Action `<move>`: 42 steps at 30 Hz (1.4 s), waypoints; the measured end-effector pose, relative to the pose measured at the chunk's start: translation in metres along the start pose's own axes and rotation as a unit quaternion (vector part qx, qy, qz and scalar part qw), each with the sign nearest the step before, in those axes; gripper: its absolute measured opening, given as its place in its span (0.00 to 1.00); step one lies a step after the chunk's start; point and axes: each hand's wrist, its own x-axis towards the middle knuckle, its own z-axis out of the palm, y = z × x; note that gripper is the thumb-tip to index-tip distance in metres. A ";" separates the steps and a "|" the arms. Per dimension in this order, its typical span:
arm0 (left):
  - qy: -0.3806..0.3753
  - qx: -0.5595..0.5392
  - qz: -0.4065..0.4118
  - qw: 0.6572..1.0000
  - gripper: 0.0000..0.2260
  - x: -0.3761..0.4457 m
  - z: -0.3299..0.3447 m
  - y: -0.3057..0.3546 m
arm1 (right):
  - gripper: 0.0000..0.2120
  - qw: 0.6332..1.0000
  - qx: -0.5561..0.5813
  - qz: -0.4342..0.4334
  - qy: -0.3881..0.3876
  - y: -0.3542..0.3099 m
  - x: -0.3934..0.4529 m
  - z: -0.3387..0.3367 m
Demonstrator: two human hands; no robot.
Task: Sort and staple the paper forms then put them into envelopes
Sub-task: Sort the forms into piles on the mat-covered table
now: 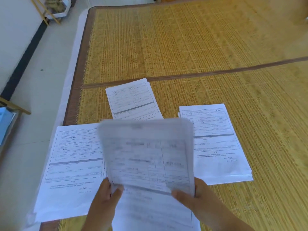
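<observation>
Forms lie in piles on a woven mat: left pile, far pile, right pile. Between them, a blurred held sheaf is pinched at its lower edge by the left hand and the right hand.

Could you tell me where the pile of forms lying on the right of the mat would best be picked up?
Probably at its near edge, coming from the person's side. The right-hand pile lies flat on the mat, and its near right corner is fanned, so fingers could slip under there. Both hands are busy holding other sheets.
</observation>
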 end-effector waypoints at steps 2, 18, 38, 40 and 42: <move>0.019 0.028 -0.123 0.992 0.10 -0.016 -0.020 -0.055 | 0.18 0.994 0.011 0.054 -0.089 0.019 -0.008 0.009; -0.144 -0.098 -0.198 0.965 0.29 -0.068 0.080 -0.120 | 0.25 0.976 -0.216 0.006 -0.004 0.055 0.022 0.084; -0.152 -0.209 -0.205 0.944 0.18 -0.012 0.082 -0.177 | 0.20 0.999 -0.002 -0.025 0.048 0.131 0.055 0.071; -0.142 -0.205 -0.197 0.948 0.17 -0.013 0.084 -0.179 | 0.20 0.998 -0.005 -0.027 0.054 0.130 0.056 0.070; -0.129 -0.218 -0.204 0.946 0.18 -0.015 0.085 -0.180 | 0.16 0.998 0.024 -0.023 0.057 0.128 0.054 0.068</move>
